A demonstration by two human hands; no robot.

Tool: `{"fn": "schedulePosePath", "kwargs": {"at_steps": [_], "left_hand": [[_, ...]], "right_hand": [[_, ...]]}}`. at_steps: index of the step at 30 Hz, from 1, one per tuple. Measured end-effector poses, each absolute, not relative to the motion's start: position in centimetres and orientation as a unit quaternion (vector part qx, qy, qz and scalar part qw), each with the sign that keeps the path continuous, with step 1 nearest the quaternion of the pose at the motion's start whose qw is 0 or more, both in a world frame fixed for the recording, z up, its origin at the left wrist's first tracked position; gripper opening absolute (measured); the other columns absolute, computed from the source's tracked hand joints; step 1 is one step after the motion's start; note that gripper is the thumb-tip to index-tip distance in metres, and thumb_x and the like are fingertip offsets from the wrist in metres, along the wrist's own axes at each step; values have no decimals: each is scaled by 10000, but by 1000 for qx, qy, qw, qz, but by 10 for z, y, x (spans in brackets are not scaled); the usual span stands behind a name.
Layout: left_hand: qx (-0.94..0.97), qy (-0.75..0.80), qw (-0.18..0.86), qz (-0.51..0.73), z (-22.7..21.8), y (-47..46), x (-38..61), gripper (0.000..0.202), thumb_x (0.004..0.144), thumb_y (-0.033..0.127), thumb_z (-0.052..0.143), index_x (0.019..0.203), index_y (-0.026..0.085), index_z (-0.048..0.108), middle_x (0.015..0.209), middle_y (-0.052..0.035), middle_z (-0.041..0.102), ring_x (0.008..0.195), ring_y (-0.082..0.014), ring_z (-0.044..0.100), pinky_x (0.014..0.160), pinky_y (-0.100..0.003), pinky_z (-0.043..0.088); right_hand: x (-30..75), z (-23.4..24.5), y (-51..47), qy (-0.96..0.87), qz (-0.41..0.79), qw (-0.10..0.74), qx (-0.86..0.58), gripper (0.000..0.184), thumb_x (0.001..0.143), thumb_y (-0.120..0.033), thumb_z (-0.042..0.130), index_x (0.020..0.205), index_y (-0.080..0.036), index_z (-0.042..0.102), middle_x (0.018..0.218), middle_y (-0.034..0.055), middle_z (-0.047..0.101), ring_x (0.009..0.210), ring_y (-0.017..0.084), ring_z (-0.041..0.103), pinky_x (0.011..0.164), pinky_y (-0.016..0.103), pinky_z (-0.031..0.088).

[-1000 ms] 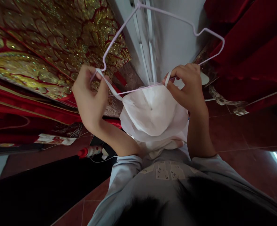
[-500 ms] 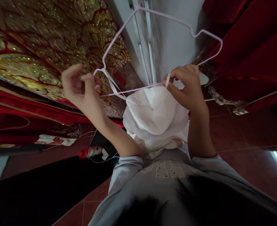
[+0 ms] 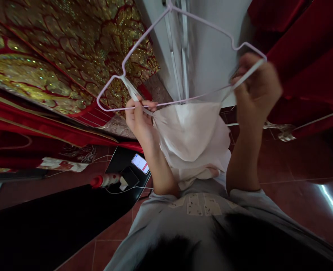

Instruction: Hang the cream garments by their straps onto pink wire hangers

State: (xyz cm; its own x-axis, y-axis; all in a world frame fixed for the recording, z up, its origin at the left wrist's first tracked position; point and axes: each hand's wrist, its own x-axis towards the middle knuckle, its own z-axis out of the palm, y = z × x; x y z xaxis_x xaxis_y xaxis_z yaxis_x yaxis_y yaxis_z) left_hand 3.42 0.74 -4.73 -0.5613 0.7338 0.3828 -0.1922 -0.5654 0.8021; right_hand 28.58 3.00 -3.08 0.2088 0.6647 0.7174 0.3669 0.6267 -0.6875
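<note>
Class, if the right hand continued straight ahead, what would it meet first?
The right hand would probably meet the thin, pale-lilac clothes hanger at its right end; depth is unclear.

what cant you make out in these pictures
All in the head view:
Hook of the hanger: cut off by the top edge.
Right hand: blurred, so its hold on the right strap is unclear.
Left hand: fingers overlap the hanger's bar and left strap, hiding what they grip, if anything.
Lit phone: its writing is too small to read.
</note>
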Motion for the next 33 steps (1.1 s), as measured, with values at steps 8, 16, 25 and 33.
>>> {"fn": "schedulePosePath", "kwargs": {"at_steps": [8, 16, 25, 33], "left_hand": [[350, 424, 235, 802, -42, 17, 23, 219, 1152, 347, 554, 949, 275, 594, 667, 19, 548, 594, -189, 573, 677, -306, 553], [374, 358, 209, 829, -52, 21, 31, 183, 1066, 408, 672, 957, 284, 593, 659, 29, 540, 566, -192, 529, 625, -312, 496], [349, 378, 271, 814, -47, 14, 37, 148, 1025, 211, 653, 898, 243, 585, 687, 14, 620, 533, -166, 523, 568, -291, 418], [367, 371, 253, 815, -49, 10, 40, 116, 1040, 137, 629, 972, 230, 617, 716, 38, 652, 610, -146, 596, 653, -277, 480]], "right_hand": [[313, -17, 52, -651, 130, 577, -476, 201, 990, -431, 686, 1182, -385, 722, 1156, 24, 784, 1082, 294, 770, 961, 527, 644], [285, 22, 56, -743, 78, 457, -484, 266, 825, -250, 822, 878, -336, 576, 1047, 48, 730, 984, 296, 677, 900, 485, 609], [270, 4, 29, -596, 53, 689, -408, 126, 926, -224, 625, 937, -349, 631, 998, 47, 638, 918, 255, 673, 827, 430, 591], [245, -42, 7, -808, 240, 401, -358, 376, 948, -250, 675, 1323, -268, 643, 1245, 65, 647, 853, 168, 627, 730, 331, 537]]}}
